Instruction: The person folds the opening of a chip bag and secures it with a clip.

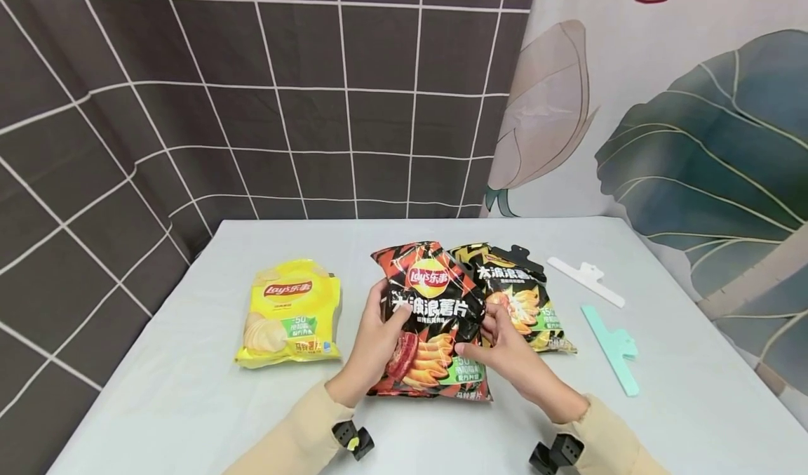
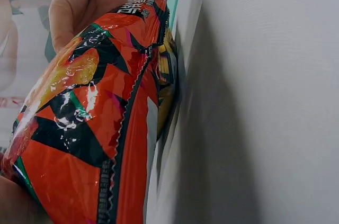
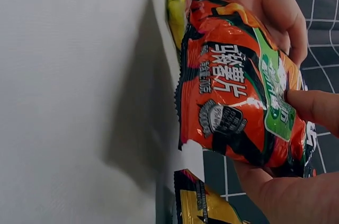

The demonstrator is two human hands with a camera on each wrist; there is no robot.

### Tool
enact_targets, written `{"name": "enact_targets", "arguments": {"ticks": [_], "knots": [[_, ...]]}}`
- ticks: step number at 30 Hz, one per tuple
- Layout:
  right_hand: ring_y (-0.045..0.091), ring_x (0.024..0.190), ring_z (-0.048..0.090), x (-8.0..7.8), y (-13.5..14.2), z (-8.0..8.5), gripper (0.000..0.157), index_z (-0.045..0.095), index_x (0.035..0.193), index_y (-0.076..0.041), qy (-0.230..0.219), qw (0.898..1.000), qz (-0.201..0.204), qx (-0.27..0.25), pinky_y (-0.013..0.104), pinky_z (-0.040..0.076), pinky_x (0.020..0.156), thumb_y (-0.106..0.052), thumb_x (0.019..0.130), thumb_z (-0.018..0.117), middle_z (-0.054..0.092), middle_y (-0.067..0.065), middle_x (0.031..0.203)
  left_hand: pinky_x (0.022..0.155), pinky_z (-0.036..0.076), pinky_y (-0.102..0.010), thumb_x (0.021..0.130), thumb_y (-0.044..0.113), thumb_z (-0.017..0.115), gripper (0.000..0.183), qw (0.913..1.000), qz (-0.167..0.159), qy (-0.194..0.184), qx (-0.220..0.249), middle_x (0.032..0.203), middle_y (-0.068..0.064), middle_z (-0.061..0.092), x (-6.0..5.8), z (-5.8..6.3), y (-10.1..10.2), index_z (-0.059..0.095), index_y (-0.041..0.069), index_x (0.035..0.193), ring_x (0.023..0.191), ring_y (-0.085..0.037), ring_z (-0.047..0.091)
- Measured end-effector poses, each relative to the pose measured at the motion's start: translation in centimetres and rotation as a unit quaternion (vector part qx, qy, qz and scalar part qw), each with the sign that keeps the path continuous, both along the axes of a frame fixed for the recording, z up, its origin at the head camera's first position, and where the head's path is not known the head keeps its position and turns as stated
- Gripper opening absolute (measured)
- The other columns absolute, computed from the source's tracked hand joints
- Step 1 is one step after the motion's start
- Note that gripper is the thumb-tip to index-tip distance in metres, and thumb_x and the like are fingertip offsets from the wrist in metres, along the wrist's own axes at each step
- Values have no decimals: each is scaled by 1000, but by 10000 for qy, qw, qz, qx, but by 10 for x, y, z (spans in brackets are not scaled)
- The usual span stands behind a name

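Observation:
Between both hands is a red-and-black bag of potato chips (image 1: 435, 320), its printed front facing up toward the head camera. My left hand (image 1: 376, 342) grips its left side, thumb on the front. On the opposite side my right hand (image 1: 508, 349) holds the edge, its thumb pressing the front near the green label. Seen from the right wrist, the bag's red bottom seam (image 3: 185, 91) hangs beside the white table. Partly behind it lies a black-and-yellow chip bag (image 1: 517, 296) with a black sealing clip (image 1: 520, 259) at its top.
A yellow chip bag (image 1: 290, 313) lies to the left on the white table (image 1: 189, 391). Toward the right lie a white sealing clip (image 1: 587, 278) and a mint-green one (image 1: 615, 352). A dark grid-patterned curtain (image 1: 303, 110) hangs behind the table.

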State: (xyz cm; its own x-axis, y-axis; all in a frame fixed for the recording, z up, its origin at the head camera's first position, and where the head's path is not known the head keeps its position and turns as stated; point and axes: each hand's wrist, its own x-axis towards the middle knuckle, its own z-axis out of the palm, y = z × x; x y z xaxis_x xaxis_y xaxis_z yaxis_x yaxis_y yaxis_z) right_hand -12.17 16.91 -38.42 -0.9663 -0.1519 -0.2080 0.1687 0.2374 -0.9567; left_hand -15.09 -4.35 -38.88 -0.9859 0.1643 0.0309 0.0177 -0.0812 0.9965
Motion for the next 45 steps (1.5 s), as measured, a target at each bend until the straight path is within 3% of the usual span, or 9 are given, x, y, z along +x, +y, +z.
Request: {"name": "enact_targets", "arguments": {"ticks": [9,14,23,33,40,45], "knots": [[46,135,37,8,7,-4,79,23,138,0,182,9997,133,124,57,32,110,-12,80,76,44,28,140,103,45,-39,97,14,50,59,9989,-434,92,-144,142,-18,41,11,-5,-1,20,10,148,127,-31,47],[49,137,30,9,9,-6,88,17,143,1,81,9996,58,250,59,27,110,-12,79,76,39,31,143,99,48,-35,96,11,52,59,9984,-492,178,-203,138,-18,44,13,-7,-2,22,10,146,124,-30,50],[40,126,49,10,10,-11,79,27,135,1,209,9997,10,155,50,41,105,-7,75,77,48,27,137,96,51,-35,94,8,53,61,9976,-608,149,-309,137,-20,45,13,-10,-5,21,8,146,123,-32,52],[42,130,44,9,12,-12,82,27,137,-4,170,9998,99,91,53,37,107,-7,74,78,45,26,141,104,44,-39,91,12,59,74,9977,-666,122,42,145,-17,34,5,-9,-9,15,11,150,130,-31,43],[48,140,25,10,16,-9,90,14,148,-3,-40,10000,17,24,56,26,112,-17,82,74,21,29,154,111,34,-41,91,16,59,80,9967,-685,84,432,147,-16,37,-7,-7,-14,8,14,153,131,-29,40],[42,136,37,9,16,-9,78,18,147,-1,99,9998,-44,-171,46,35,110,-19,89,67,32,28,149,114,30,-45,91,18,57,73,9970,-503,2,591,145,-17,39,-15,-3,-15,15,12,150,130,-30,43]]}}
